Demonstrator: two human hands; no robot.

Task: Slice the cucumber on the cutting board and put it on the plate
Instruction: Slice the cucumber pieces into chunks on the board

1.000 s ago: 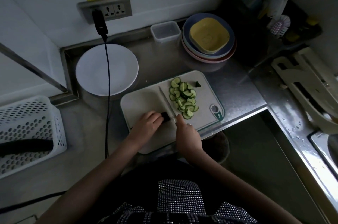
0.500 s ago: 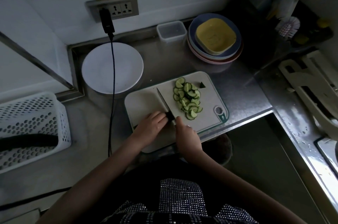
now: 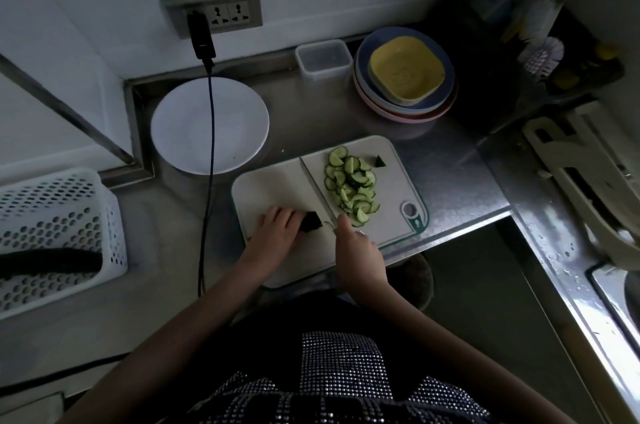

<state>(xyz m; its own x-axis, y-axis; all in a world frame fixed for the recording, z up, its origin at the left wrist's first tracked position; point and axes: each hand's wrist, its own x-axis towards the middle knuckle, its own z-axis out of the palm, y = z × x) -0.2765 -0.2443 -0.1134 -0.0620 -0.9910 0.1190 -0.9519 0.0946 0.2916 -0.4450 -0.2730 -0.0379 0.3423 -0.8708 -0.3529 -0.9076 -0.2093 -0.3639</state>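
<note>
While the right hand (image 3: 360,248) curls round the handle of a knife (image 3: 317,186), its forefinger lies out along the blade's back and the blade runs up and away from that grip across the cutting board (image 3: 277,186). Just to the left of the grip, the left hand (image 3: 277,233) bends its fingers over the last dark stub of cucumber (image 3: 311,222) and holds it down on the board, the stub's cut end poking out towards the blade. Whether the edge touches the stub cannot be told in the dim light.

Beyond the grip and to the right of the blade, a heap of cucumber slices (image 3: 353,188) lies on the board, with a small dark end piece (image 3: 380,161) apart at its far right. The board's handle hole (image 3: 410,209) sits right of the heap.

Farther off and to the left of the grip, a white plate (image 3: 180,125) rests on the steel counter (image 3: 450,177), crossed by a black cable (image 3: 209,153) hanging from a plug in the wall socket (image 3: 221,12). Far left stands a white perforated basket (image 3: 52,215). Farthest back, past the knife tip, are a clear plastic container (image 3: 323,58) and a stack of bowls (image 3: 405,77) topped by a yellow dish.
</note>
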